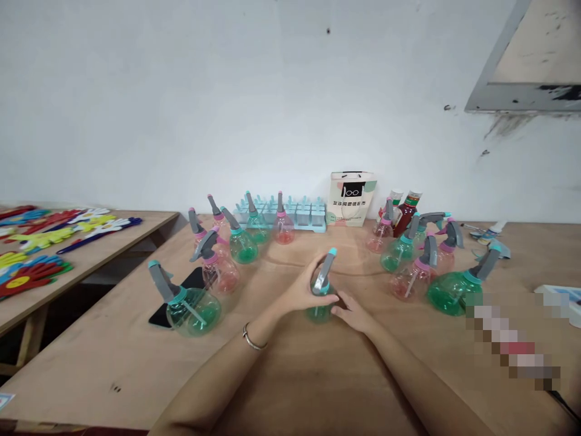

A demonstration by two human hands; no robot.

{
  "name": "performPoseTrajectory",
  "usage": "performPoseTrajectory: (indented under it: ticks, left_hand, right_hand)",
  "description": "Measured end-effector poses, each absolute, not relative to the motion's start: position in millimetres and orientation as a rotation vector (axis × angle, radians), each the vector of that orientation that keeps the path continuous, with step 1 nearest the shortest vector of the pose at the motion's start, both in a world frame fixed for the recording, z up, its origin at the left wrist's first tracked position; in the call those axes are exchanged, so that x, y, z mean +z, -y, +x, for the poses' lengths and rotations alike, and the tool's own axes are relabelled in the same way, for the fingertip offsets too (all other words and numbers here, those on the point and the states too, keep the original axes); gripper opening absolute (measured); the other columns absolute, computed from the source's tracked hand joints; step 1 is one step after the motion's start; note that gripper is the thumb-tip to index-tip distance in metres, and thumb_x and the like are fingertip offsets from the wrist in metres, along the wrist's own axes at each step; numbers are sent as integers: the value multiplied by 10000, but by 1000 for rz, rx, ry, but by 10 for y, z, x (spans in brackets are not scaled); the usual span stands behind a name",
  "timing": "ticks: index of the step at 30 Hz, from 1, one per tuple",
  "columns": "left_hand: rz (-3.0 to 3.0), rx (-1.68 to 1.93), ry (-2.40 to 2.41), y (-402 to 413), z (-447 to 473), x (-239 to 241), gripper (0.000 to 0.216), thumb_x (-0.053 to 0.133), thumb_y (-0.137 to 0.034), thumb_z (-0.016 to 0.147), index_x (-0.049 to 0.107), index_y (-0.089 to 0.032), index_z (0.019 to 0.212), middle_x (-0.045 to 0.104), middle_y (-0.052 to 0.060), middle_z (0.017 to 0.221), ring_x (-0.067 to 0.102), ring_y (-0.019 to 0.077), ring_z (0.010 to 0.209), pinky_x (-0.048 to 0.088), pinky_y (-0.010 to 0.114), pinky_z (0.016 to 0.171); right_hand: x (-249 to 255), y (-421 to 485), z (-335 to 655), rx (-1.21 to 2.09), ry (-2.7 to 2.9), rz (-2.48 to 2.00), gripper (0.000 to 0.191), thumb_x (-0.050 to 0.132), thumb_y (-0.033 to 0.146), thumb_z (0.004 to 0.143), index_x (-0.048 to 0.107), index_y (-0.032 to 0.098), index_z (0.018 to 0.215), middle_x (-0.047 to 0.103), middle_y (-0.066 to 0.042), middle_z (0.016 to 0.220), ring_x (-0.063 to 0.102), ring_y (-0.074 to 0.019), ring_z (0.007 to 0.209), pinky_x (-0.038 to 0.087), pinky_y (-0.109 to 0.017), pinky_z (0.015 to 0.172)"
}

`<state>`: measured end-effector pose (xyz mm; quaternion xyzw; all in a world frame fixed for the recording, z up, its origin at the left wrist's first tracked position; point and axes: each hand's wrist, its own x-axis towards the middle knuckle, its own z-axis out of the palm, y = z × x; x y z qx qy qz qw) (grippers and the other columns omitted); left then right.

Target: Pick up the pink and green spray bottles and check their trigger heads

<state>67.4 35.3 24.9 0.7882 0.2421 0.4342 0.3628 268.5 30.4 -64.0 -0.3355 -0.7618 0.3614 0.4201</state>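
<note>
In the middle of the table stands a round clear spray bottle (320,312) with green liquid, a teal collar and a grey trigger head tipped in teal. My left hand (302,290) is wrapped round its upper part, thumb across the front. From the right, my right hand (353,312) closes against the bottle's side, its fingertips partly hidden. On the left are more spray bottles, among them a near green one (195,312) and a pink one (221,272). Another group stands at the right, including a pink bottle (411,280) and a green bottle (454,292).
Behind are light blue ice-pop moulds (311,215), a printed paper bag (351,200) and red sauce bottles (407,215). A dark phone (161,317) lies under the left bottles. Colourful hand-shaped cutouts (34,275) cover a side table. A pixelated patch blurs something at right.
</note>
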Motion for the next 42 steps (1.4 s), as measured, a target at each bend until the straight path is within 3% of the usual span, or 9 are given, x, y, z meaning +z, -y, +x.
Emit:
performPoseTrajectory:
  ticks: [3,7,10,13,17,23,28,36,42]
  left_hand:
    - [1960,1098,-616,-252,688,314,807,778,-312,719,421,-201,1433,577,170,1352,578,300,1234,472,442,1044]
    - [1882,1142,-663,-182,606,239,743,729,-268,747,448,-242,1434,560,143,1397,534,292,1301,437,484,1086]
    - [1877,1126,-673,-128,531,184,723,736,-259,740,483,-266,1417,546,115,1430,498,284,1345,396,500,1123]
    - [1890,983,-645,-76,482,187,752,741,-260,729,470,-300,1429,571,105,1404,572,265,1256,477,460,1045]
    - [1848,874,-605,-36,462,235,675,696,-276,749,500,-288,1395,559,132,1398,691,225,979,544,415,890]
    - [1450,1056,-757,-99,411,220,607,733,-473,686,611,-204,1217,694,134,1141,691,223,805,525,355,734]
    - [1173,1005,-615,-155,361,139,592,751,-510,619,666,-196,1114,648,158,1256,682,219,729,503,291,545]
    - [1128,978,-538,-126,355,83,541,762,-490,587,691,-202,1040,687,136,1175,656,198,652,525,328,565]
    - [1024,1121,-628,-100,462,84,386,764,-440,602,632,-176,850,691,65,826,684,213,696,529,349,698]
  right_hand:
    - [-550,-235,2776,688,2045,-693,605,482,706,863,617,331,1319,620,-80,1370,539,-316,1310,369,-560,1125]
    - [-434,-172,3109,22,1750,-790,505,339,582,962,689,321,1217,654,-85,1259,611,-329,1176,440,-549,1046]
    - [-377,-192,3431,-440,1385,-942,488,460,532,919,570,305,1337,526,-111,1332,524,-386,1237,414,-603,1048]
    - [-330,-232,3657,-640,1110,-1024,666,617,434,853,365,343,1463,412,-116,1398,412,-431,1312,343,-684,1077]
    - [-321,-312,3739,-466,998,-1129,787,695,370,834,250,381,1483,305,-103,1505,346,-433,1360,322,-708,1074]
    - [-462,-470,3555,-83,1085,-1085,667,682,383,846,333,323,1411,541,-121,1302,554,-347,1203,454,-630,989]
    - [-537,-402,3164,73,1269,-1085,609,692,383,795,449,224,1331,587,-133,1228,608,-294,1089,509,-518,927]
    - [-565,-206,2938,111,1582,-994,415,665,328,770,571,240,1164,592,-102,1107,607,-294,1050,508,-479,926]
    - [-545,-216,2970,200,1597,-989,399,652,322,768,562,256,1152,619,-93,1098,607,-296,1041,481,-497,951]
